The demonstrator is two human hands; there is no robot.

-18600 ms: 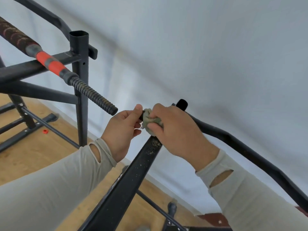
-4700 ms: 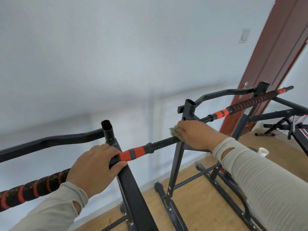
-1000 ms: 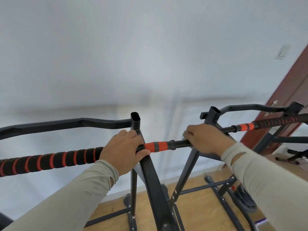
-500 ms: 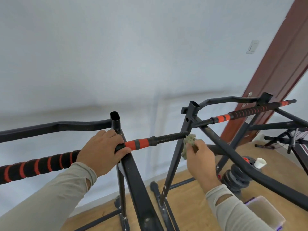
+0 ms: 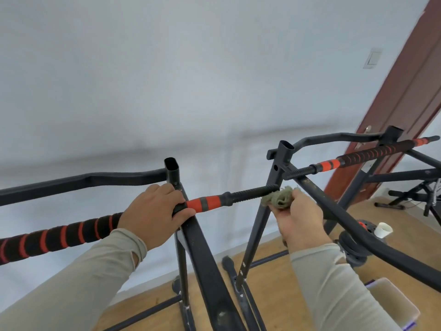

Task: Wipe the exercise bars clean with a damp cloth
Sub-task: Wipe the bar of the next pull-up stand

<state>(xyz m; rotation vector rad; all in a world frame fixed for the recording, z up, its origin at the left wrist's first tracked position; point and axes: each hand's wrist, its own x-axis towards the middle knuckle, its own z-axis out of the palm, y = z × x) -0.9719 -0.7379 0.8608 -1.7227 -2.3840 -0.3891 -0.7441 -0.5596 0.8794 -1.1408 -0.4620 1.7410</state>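
2 hands work over wood floor: left hand grips bar, right hand clutches cloth.

Soft, even daylight fills the room, bright without glare. The pale wall reads flat and slightly smeared, with a faint grey band of shadow across its lower part. Wide-angle distortion bends straight lines: the brown door leans sharply at the right edge. The black frame bars show dull highlights only. Detail is soft overall, softest toward the corners; both sleeves at the bottom edge look blurred.
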